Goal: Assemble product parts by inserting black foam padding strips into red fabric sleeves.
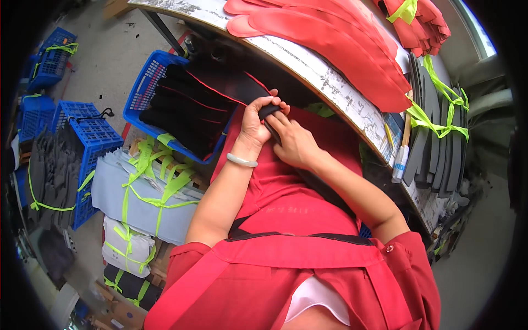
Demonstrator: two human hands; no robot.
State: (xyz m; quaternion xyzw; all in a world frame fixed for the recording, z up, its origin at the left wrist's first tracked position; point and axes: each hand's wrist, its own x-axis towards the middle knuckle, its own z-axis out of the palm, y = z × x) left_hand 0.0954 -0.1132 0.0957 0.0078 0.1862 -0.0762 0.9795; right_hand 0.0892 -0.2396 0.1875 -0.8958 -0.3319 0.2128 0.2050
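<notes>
My left hand (257, 121), with a pale bangle at its wrist, is closed round the end of a black fabric piece (231, 85) with red edging. Meeting it in front of my red apron (308, 214), my right hand (294, 142) has its fingers bent onto the same black material. The piece stretches from my hands over a blue plastic basket (131, 104). Inside that basket lie several similar black pieces (181, 115) with red edges. My fingers hide part of the gripped end.
Red curved panels (324, 49) lie on the worn white table (324, 77) ahead and right. Dark strips (440, 148) tied with green bands hang near its edge, beside a pencil (389, 136). Left are tied light-grey bundles (132, 187) and another blue basket (91, 137).
</notes>
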